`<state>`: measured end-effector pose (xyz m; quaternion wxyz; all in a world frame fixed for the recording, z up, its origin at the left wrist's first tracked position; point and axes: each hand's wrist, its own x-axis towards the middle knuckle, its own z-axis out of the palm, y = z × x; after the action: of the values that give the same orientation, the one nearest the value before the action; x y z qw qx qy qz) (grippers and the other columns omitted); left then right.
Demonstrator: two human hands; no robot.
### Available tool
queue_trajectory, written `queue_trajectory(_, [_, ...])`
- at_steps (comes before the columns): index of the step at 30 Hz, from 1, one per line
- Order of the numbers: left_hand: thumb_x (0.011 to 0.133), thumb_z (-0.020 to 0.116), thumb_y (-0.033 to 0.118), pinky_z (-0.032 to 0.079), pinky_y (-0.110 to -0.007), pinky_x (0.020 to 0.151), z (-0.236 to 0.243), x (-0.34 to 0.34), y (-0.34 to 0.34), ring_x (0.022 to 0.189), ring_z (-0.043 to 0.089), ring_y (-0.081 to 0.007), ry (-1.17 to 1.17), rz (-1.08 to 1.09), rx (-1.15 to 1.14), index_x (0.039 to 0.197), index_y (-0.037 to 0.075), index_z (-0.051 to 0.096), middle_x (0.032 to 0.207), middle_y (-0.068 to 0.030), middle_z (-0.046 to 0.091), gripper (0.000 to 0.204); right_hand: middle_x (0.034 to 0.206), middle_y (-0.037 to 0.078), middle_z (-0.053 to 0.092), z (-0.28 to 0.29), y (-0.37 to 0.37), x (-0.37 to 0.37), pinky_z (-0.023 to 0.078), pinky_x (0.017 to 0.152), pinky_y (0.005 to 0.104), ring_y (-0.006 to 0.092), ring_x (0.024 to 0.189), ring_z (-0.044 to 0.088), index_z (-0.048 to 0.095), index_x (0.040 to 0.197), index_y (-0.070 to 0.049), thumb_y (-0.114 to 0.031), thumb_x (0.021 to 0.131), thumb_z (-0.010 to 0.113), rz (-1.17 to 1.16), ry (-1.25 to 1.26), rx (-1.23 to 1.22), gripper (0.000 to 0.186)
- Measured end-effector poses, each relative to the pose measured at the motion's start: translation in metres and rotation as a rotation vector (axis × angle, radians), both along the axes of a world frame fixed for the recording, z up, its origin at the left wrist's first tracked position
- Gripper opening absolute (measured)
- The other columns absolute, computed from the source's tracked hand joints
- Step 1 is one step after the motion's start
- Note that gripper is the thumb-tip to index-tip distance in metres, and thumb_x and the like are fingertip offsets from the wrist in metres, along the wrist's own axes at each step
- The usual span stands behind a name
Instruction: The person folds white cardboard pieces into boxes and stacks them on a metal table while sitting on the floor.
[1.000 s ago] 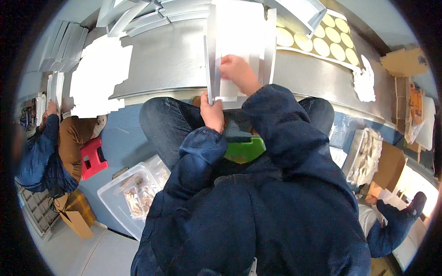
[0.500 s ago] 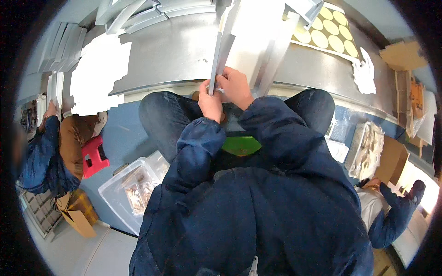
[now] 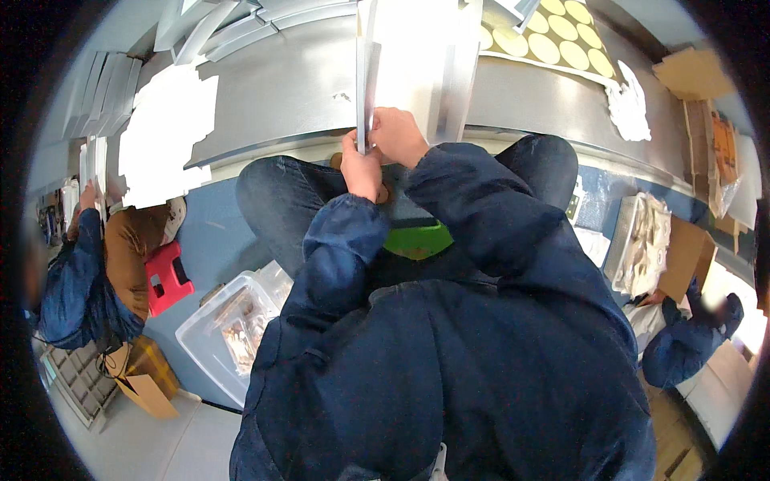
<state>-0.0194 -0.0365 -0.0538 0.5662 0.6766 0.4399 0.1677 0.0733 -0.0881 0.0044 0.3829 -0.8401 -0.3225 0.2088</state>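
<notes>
A long white carton [image 3: 407, 56] with upright side walls lies on the steel table [image 3: 273, 92] in front of me, its near end reaching the table edge. My left hand [image 3: 362, 170] grips the near end of its left wall from outside, thumb up against the edge. My right hand [image 3: 399, 135] is closed at the inner side of the same corner, fingers bent and pressed to the wall. The fingertips of the right hand are partly hidden, so any small flap between them cannot be made out.
Round yellow stickers on a sheet [image 3: 553, 40] and crumpled white paper [image 3: 628, 104] lie to the right. White sheets [image 3: 168, 120] and grey-white cartons [image 3: 281, 14] are at left and back. A clear bin [image 3: 210, 329] and red stool [image 3: 167, 280] stand left; people sit at both sides.
The carton's left wall stands straighter in view, and both hands have shifted slightly up and left with it. The whole view has shifted a little. At right, the other person's arm has moved.
</notes>
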Motion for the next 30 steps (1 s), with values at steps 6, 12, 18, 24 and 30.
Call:
queue_trajectory(6, [0.08,0.058,0.005,0.049,-0.031,0.07,0.019,0.001,0.01,0.077,0.06,-0.0209,0.023,-0.138,-0.162,0.115,0.0,0.048,0.092,-0.0116,0.061,0.036,0.074,0.021,0.063,-0.016,-0.002,-0.009,0.049,0.065,0.0403,0.0359,0.073,0.062,0.058,0.076,0.001,-0.016,0.074,0.063,-0.201,0.092,0.051,0.018])
queue_trajectory(12, [0.085,0.045,0.0,0.049,-0.035,0.083,0.041,-0.013,0.019,0.088,0.055,-0.0181,-0.245,-0.14,-0.856,0.114,-0.001,0.046,0.104,-0.0098,0.054,0.029,0.081,0.019,0.064,0.011,-0.021,0.007,0.052,0.068,0.0423,0.0363,0.078,0.064,0.057,0.088,0.001,-0.019,0.08,0.062,0.102,-0.221,-0.373,0.022])
queue_trajectory(18, [0.086,0.046,0.004,0.048,-0.038,0.083,0.038,-0.019,0.031,0.092,0.056,-0.0216,-0.202,-0.048,-0.89,0.117,-0.004,0.044,0.109,-0.0111,0.055,0.032,0.08,0.016,0.062,0.057,-0.039,0.038,0.048,0.069,0.0382,0.0343,0.076,0.06,0.059,0.088,-0.002,-0.016,0.086,0.054,0.139,-0.309,0.106,0.015])
queue_trajectory(24, [0.086,0.049,0.011,0.047,-0.038,0.083,0.056,-0.004,0.014,0.098,0.053,-0.0244,-0.127,-0.011,-0.734,0.121,-0.001,0.042,0.112,-0.0131,0.053,0.038,0.08,0.017,0.065,0.046,-0.129,0.089,0.049,0.067,0.0328,0.0264,0.074,0.064,0.061,0.092,0.0,-0.027,0.081,0.063,-0.301,-0.04,-0.029,0.03])
queue_trajectory(30, [0.088,0.053,0.016,0.047,-0.037,0.079,0.058,-0.007,0.013,0.1,0.049,-0.023,-0.138,-0.037,-0.743,0.123,-0.001,0.037,0.116,-0.0137,0.048,0.042,0.088,0.022,0.065,0.024,-0.111,0.07,0.05,0.073,0.0349,0.0307,0.08,0.065,0.054,0.106,0.008,-0.033,0.075,0.067,-0.264,0.24,-0.18,0.053])
